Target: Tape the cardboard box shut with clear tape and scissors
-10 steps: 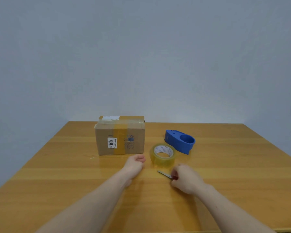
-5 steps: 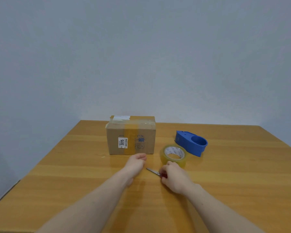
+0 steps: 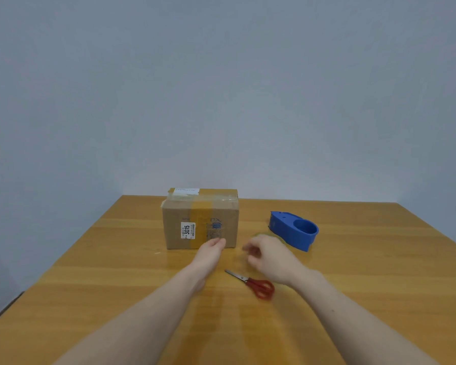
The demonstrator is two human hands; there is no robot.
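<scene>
A taped cardboard box [image 3: 200,219] with a white "3015" label stands at the table's far middle. My left hand [image 3: 211,250] lies just in front of the box's lower face, fingers extended and holding nothing. Red-handled scissors [image 3: 253,284] lie flat on the table, blades pointing left and away, apart from both hands. My right hand [image 3: 270,256] hovers beyond the scissors with loosely curled, spread fingers and nothing visible in it. It covers the clear tape roll, of which only a yellowish sliver [image 3: 260,235] shows at its far edge.
A blue tape dispenser [image 3: 294,230] sits to the right of the box, just beyond my right hand. The wooden table [image 3: 379,272] ends at a grey wall behind the box, and its left edge runs diagonally at the lower left.
My right hand has let go of the scissors, which now lie on the table, and has moved away over the tape roll. My left hand has edged closer to the box.
</scene>
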